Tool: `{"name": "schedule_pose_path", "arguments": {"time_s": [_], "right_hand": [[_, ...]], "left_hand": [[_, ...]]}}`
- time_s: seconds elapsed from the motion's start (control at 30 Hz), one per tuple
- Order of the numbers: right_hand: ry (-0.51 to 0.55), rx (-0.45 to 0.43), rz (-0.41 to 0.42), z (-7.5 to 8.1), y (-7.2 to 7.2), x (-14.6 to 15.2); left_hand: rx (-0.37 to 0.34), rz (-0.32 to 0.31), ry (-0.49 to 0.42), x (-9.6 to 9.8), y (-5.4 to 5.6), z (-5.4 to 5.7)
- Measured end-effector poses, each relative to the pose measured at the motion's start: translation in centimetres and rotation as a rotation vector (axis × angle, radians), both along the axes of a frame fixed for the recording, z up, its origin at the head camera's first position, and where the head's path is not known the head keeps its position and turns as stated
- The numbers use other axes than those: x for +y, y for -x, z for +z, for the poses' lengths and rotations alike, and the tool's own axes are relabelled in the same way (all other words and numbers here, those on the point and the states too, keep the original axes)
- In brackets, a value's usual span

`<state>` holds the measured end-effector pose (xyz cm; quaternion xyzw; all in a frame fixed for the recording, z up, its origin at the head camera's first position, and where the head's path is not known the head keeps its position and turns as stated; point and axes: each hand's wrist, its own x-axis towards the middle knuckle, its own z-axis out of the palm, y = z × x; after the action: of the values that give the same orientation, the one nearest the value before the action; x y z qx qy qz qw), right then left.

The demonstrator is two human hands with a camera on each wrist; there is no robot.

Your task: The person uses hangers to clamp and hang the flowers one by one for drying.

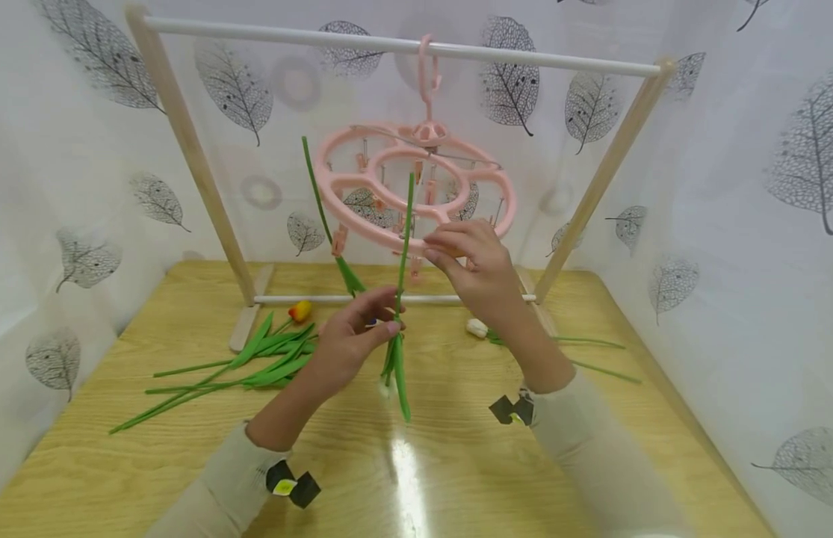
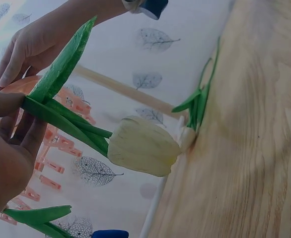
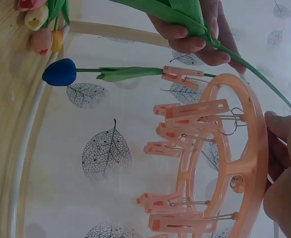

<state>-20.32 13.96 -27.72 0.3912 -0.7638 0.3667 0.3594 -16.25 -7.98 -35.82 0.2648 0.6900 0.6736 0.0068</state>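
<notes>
My left hand (image 1: 345, 344) pinches the green stem of an artificial white tulip (image 2: 140, 146), held flower-down with the stem rising in front of the hanger. My right hand (image 1: 480, 273) grips the near rim of a round pink clip hanger (image 1: 369, 227), thumb and fingers at its edge. Small pink clothespins (image 3: 197, 110) dangle all round the ring. On the hanger's left side, one clothespin (image 1: 338, 241) holds a blue tulip (image 3: 59, 72) by its stem, flower hanging downward.
The hanger hooks over the white bar (image 1: 288, 33) of a wooden-legged rack. Several tulips, one of them a red-yellow tulip (image 1: 299, 311), lie at left on the wooden table (image 1: 456, 463). At right lies another white tulip (image 1: 477, 327). Leaf-print curtains surround the table.
</notes>
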Motion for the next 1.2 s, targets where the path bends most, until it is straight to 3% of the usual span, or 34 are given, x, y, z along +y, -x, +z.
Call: {"name": "schedule_pose_path", "arguments": {"time_s": [0.53, 0.77, 0.97, 1.2], "right_hand": [[-0.047, 0.052, 0.012, 0.2, -0.4, -1.5], [-0.037, 0.084, -0.016, 0.3, -2.1, -1.3], [0.029, 0.089, -0.019, -1.9, -3.6, -1.5], [0.058, -0.022, -0.053, -4.6, -2.5, -2.2]], "left_hand": [[-0.016, 0.005, -0.082, -0.5, 0.1, 0.3], [0.017, 0.014, -0.063, -0.3, 0.1, 0.4], [0.042, 0.054, -0.026, -0.4, 0.1, 0.3], [0.061, 0.074, -0.024, -0.5, 0.1, 0.2]]}}
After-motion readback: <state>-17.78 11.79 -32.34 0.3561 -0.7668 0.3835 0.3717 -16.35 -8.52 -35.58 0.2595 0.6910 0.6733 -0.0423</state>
